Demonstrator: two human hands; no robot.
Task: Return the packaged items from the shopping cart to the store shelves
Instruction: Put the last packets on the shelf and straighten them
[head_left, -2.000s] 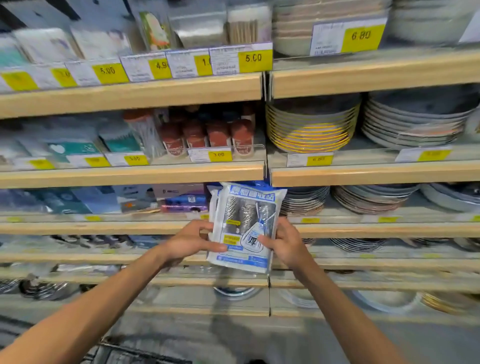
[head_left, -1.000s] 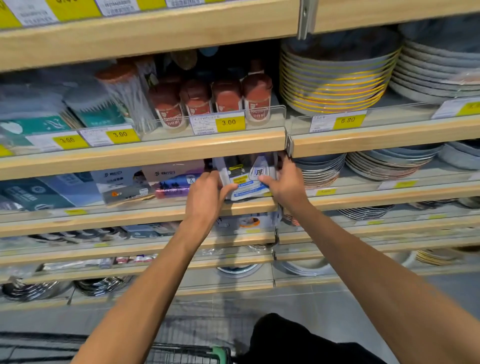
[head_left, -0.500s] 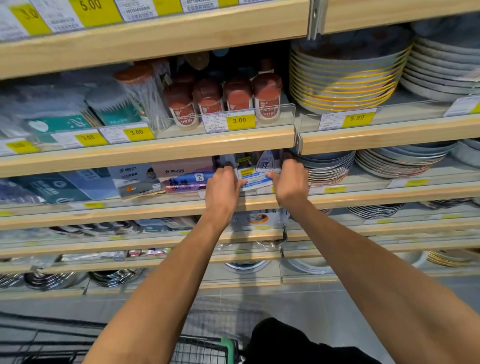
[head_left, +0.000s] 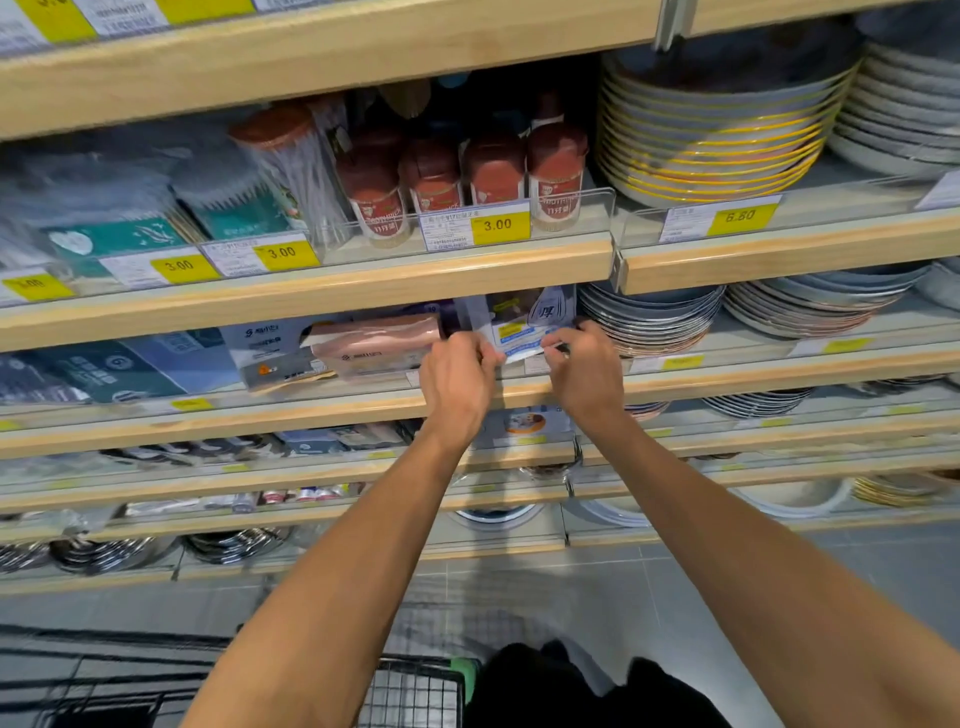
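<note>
I am holding a white and blue packet (head_left: 524, 325) at the front edge of the third shelf (head_left: 322, 410) down, right at the shelf's right end where the divider meets the plate section. My left hand (head_left: 457, 376) is pinching the packet's lower left corner with curled fingers, and my right hand (head_left: 584, 371) is pinching its lower right corner the same way. Most of the packet is already lying under the shelf above, so only its lower part is showing; it is sitting just beside a pink packet (head_left: 374, 343) on its left and a stack of plates (head_left: 649, 322) on its right.

As I am judging it, this item is nearly back in its place: it is resting in the shelf slot, but I am not yet letting go, so the placing is not finished. I am probably squaring it up against its neighbours.

The shopping cart (head_left: 410, 691) is showing at the bottom edge of my view, only a corner of its wire basket. I cannot tell whether any more packets are waiting inside it, so I cannot say how much of the whole job is left.
</note>
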